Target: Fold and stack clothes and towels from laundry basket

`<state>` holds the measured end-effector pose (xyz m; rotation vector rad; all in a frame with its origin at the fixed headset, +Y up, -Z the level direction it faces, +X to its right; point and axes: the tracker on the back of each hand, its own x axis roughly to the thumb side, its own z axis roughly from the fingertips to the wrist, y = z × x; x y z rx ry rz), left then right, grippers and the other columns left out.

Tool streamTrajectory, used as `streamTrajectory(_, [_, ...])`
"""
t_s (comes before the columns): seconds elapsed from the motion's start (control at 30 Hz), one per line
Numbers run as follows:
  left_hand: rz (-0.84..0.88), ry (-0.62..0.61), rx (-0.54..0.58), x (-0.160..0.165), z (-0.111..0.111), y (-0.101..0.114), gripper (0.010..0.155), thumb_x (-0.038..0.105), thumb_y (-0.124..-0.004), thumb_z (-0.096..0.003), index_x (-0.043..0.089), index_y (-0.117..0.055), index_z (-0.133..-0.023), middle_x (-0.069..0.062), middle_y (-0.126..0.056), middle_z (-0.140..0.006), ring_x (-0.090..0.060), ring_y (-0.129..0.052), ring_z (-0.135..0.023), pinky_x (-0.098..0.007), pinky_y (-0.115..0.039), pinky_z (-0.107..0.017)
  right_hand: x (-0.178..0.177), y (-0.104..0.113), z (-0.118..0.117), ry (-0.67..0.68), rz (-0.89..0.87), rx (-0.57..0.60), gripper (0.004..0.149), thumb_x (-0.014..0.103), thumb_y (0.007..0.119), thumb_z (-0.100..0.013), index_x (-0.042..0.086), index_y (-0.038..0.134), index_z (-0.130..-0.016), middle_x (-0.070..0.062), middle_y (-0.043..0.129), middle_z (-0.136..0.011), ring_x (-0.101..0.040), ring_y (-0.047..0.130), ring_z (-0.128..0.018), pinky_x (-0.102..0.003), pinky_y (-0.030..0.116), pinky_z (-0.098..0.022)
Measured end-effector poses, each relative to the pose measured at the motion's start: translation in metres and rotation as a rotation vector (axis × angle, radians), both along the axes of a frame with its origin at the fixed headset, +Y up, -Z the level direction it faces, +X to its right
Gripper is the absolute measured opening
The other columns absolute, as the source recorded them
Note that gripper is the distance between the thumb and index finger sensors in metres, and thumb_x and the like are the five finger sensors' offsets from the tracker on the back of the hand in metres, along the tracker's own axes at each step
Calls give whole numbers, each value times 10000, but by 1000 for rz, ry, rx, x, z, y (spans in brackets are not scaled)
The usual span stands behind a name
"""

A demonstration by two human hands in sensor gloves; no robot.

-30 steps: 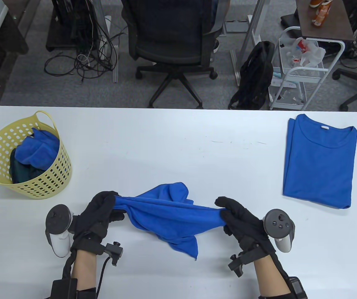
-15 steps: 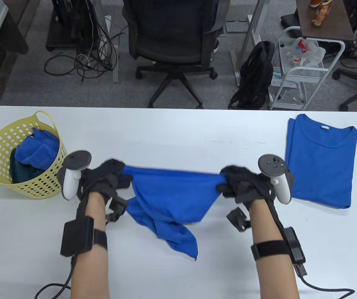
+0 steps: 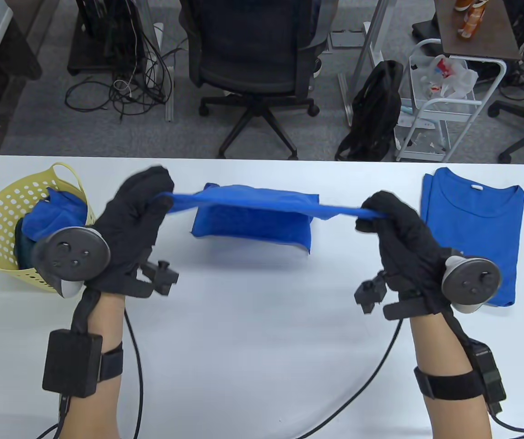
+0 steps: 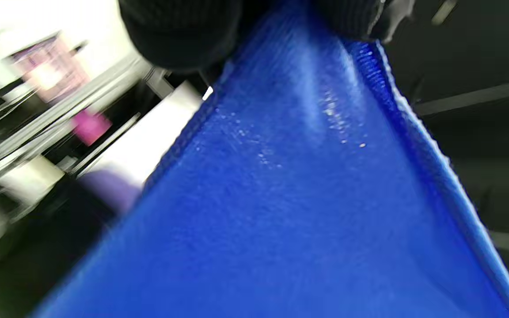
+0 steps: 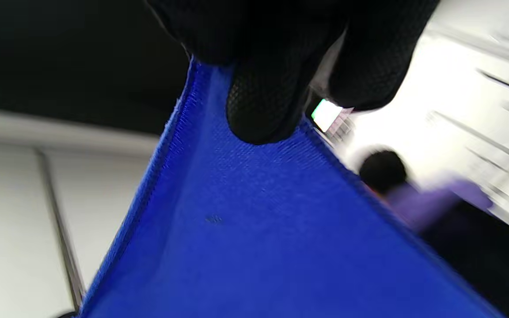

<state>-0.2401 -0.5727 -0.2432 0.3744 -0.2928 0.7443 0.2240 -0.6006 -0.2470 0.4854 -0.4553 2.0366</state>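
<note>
Above the white table (image 3: 262,366): a soft, light blue microfibre towel (image 3: 252,219) was stretched.
Grip: opposite corners were pinched by curled left hand (image 3: 129,228) and right hand (image 3: 403,247) fingers.

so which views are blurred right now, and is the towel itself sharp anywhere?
Table view: mostly sharp, slight motion smear on the left hand and along the towel. Left wrist view: the towel is soft and the background streaked. Right wrist view: towel weave near the fingers is crisp, the background smeared and overexposed.
</note>
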Motion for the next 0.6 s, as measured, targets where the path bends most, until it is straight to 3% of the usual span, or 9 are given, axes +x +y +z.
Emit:
streamTrajectory(0.07, [-28, -94, -231, -1, 9, -50, 430, 451, -695, -573, 340, -728, -987, -52, -842, -1042, -29, -1031, -466, -180, -906, -325, 4, -44, 5, 78, 104, -225, 486, 192, 690, -623, 108, 613, -1096, -100, 853, -903, -105, 980, -491, -419, 875, -474])
streamTrajectory(0.1, [13, -166, -388, -2, 15, -81, 434, 426, -707, -579, 308, -735, -995, -81, -848, -1035, -22, -1040, -445, -166, -913, -305, 6, -70, 12, 141, 148, -387, 504, 177, 686, -627, 62, 595, -1109, -130, 855, -886, -94, 978, -479, -406, 882, -464])
streamTrajectory(0.2, [102, -328, -742, -2, 30, -141, 440, 371, -715, -600, 235, -728, -1019, -146, -839, -1036, -34, -1062, -453, -150, -931, -301, 8, -117, 29, 324, 242, -729, 506, 147, 672, -629, -11, 603, -1106, -200, 838, -856, -88, 970, -484, -403, 889, -469])
streamTrajectory(0.3, [115, -472, -909, -2, 37, -165, 446, 334, -715, -609, 204, -705, -1036, -176, -815, -1051, -69, -1084, -562, -162, -967, -377, 7, -138, 42, 542, 263, -939, 532, 107, 678, -624, -51, 567, -1120, -256, 773, -906, -165, 958, -609, -483, 851, -562])
streamTrajectory(0.37, [121, -562, -987, -3, 39, -170, 446, 305, -720, -611, 194, -696, -1043, -190, -795, -1065, -144, -1060, -733, -210, -969, -501, 8, -141, 47, 628, 248, -999, 581, 75, 701, -614, -80, 512, -1141, -290, 721, -944, -216, 936, -667, -544, 804, -607])
streamTrajectory(0.47, [104, -619, -1081, -6, 32, -172, 446, 290, -726, -619, 180, -695, -1051, -200, -795, -1065, -187, -1029, -816, -234, -956, -560, 10, -135, 43, 553, 323, -1041, 483, 93, 730, -616, -22, 664, -1080, -270, 775, -899, -197, 953, -606, -520, 842, -556])
streamTrajectory(0.53, [68, -586, -1230, -5, 15, -179, 449, 286, -728, -634, 148, -710, -1061, -225, -827, -1045, -165, -1085, -715, -207, -981, -494, 9, -137, 29, 430, 371, -1118, 378, 128, 718, -636, 34, 759, -999, -253, 809, -856, -121, 962, -504, -434, 899, -455])
streamTrajectory(0.6, [141, -414, -1338, 2, -22, -191, 452, 268, -710, -654, 94, -693, -1071, -261, -825, -1025, -135, -1118, -582, -165, -993, -400, -2, -148, -13, 374, 293, -1271, 386, 105, 656, -656, -11, 689, -1022, -310, 777, -895, -78, 989, -489, -382, 935, -439])
